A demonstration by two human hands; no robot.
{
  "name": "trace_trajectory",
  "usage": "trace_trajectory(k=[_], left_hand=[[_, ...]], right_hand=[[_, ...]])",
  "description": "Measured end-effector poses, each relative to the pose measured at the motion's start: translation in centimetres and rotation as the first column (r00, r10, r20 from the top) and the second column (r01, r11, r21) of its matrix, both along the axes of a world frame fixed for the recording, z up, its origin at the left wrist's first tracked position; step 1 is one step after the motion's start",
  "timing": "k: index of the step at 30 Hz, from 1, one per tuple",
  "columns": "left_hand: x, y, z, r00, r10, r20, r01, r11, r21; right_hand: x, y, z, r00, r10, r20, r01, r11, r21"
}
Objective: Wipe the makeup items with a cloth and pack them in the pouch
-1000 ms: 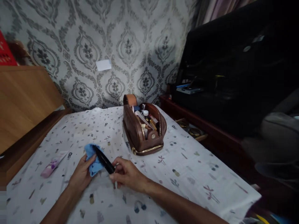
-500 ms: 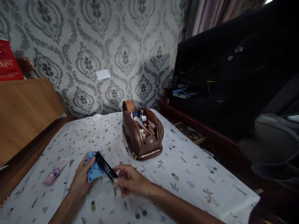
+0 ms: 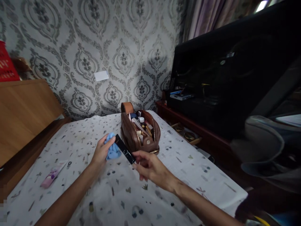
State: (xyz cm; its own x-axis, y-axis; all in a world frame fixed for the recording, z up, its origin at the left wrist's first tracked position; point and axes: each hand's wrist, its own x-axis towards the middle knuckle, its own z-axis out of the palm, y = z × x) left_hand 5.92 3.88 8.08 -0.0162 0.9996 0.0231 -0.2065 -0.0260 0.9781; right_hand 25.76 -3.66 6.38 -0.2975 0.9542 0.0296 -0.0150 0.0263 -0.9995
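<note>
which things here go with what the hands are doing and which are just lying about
In use:
blue cloth, in the left hand
black tube, in the right hand
open brown bag, perhaps

Just lying about, it seems:
pink tube on the patterned sheet
red basket

Glossy black tube (image 3: 125, 149) aslant beside a crumpled blue cloth (image 3: 113, 152)

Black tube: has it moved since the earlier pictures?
Yes. Judged against the bag, the black tube has shifted right and up in the view; it now overlaps the bag's near left corner, where earlier a gap showed.
</note>
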Motion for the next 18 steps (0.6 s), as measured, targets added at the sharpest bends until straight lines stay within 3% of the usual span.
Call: trace_trajectory(k=[6,12,15,18], left_hand=[[2.7,3.0,-0.8,0.998,-0.052,-0.030,0.056,0.987,0.150],[3.0,3.9,-0.7,0.941,-0.043,-0.336,0.174,0.912,0.371],[2.9,3.5,-0.7,0.909,-0.102,-0.403,0.249,0.910,0.331],[2.8,3.1,-1.1,0.906,-0.115,-0.407,0.259,0.911,0.320]], right_hand=[[1.6,0.1,0.9,0.995,-0.097,-0.024,0.097,0.995,-0.003],[3.2,0.8,2.1,0.967,-0.251,-0.036,0.254,0.961,0.113],[4.6,2.3,3.4,0.906,-0.400,0.140,0.353,0.895,0.272],[5.7,4.3,4.9,0.757,-0.458,0.466,0.307,0.879,0.366]])
